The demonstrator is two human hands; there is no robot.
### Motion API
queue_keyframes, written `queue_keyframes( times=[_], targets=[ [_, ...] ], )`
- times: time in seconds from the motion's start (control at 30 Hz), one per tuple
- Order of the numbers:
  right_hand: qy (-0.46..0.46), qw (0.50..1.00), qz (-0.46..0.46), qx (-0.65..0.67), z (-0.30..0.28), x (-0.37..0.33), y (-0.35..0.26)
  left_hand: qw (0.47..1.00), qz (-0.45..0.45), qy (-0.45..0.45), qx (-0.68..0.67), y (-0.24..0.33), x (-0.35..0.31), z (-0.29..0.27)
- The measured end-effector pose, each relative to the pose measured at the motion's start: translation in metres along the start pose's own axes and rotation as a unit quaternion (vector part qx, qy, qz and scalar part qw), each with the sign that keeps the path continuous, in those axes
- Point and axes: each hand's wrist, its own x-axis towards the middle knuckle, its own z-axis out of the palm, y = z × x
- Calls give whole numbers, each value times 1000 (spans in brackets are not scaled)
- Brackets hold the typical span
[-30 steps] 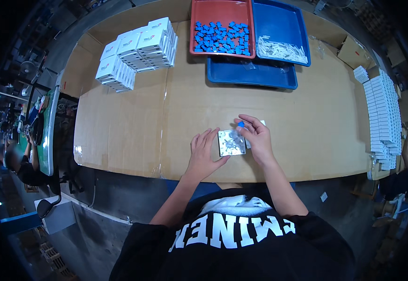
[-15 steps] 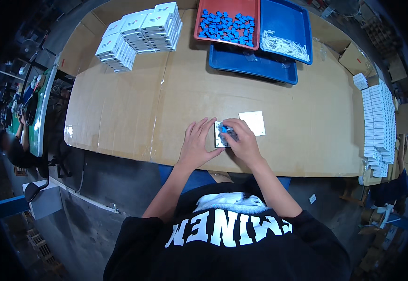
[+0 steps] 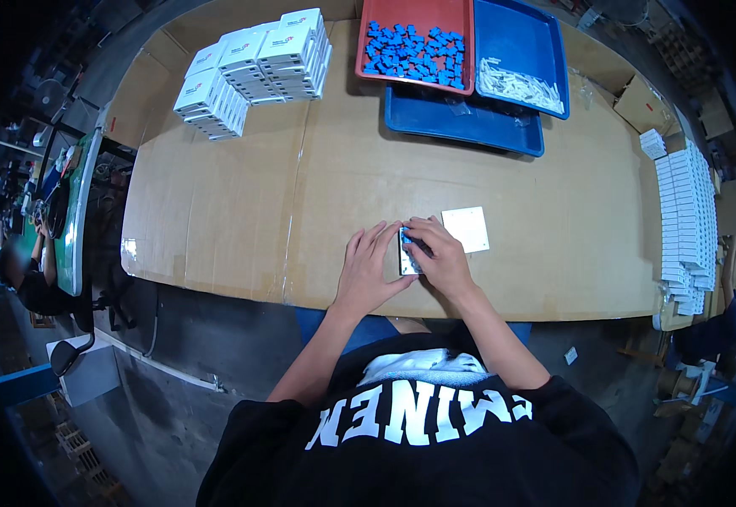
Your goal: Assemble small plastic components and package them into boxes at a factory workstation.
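White case (image 3: 407, 264) partly hidden by right fingers (image 3: 423, 228), red tray (image 3: 425, 12) cut off by top edge

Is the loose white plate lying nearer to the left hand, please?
No, the white plate lies on the brown cardboard beside the right hand, farther from the left hand.
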Motion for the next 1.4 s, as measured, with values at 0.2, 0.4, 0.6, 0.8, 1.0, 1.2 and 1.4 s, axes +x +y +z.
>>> queue_keyframes(
  times=[0.2, 0.4, 0.6, 0.8, 1.0, 1.2, 1.4],
  targets=[
    [-10, 977, -57, -207, -9, -7, -27, 1000, 3, -26, 12, 0, -1, -3],
    [-42, 995, 9, -95, -53, 3, -16, 999, 5, 38, -18, -9, -2, 1],
    [-135, 970, 65, -194, -116, -11, 19, 1000, -9, -7, 21, 6, 1, -4],
    [-184, 963, 96, -171, -131, -11, 0, 998, 14, 8, 57, 0, 1, 1],
    [-60, 994, 89, -16, -135, -15, 19, 973, -37, 93, -210, 11, -5, 0],
    [77, 961, 266, -18, -123, -10, 41, 764, -171, 162, -600, 36, -5, 15],
    [62, 966, 121, -219, -106, -17, 27, 587, -280, 133, -748, 59, 7, 10]
  ],
)
